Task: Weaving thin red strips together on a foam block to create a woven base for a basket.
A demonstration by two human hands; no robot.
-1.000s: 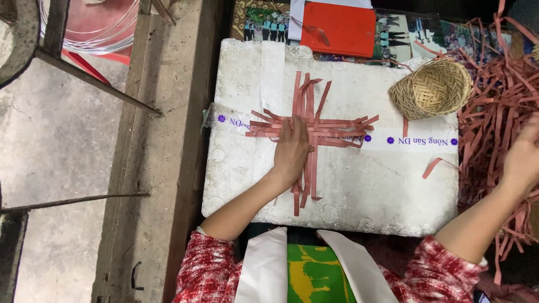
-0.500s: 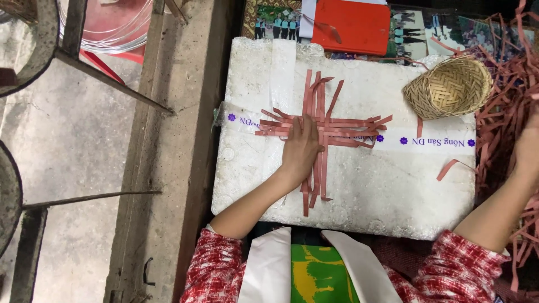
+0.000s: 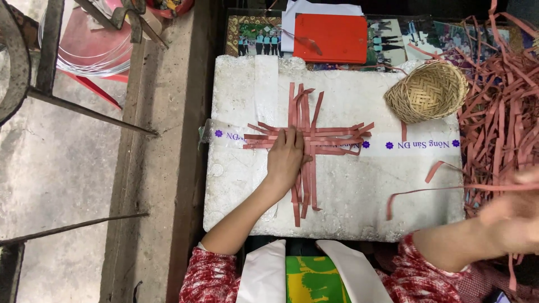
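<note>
White foam block (image 3: 359, 207) with a rough, pitted, matt surface, flat matt reddish-brown strips (image 3: 306, 140) crossed on it, small woven basket (image 3: 429, 92) of pale natural fibre far right, glossy red folder (image 3: 331, 38) beyond, rough grey concrete floor (image 3: 67, 179) left, checked red cloth sleeves (image 3: 210, 278) near.

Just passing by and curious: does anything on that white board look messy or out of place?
Mostly tidy. The left hand presses on a neat cross of woven strips on the foam board. The small basket lies tipped on its side, and one loose strip curls alone nearby.
</note>
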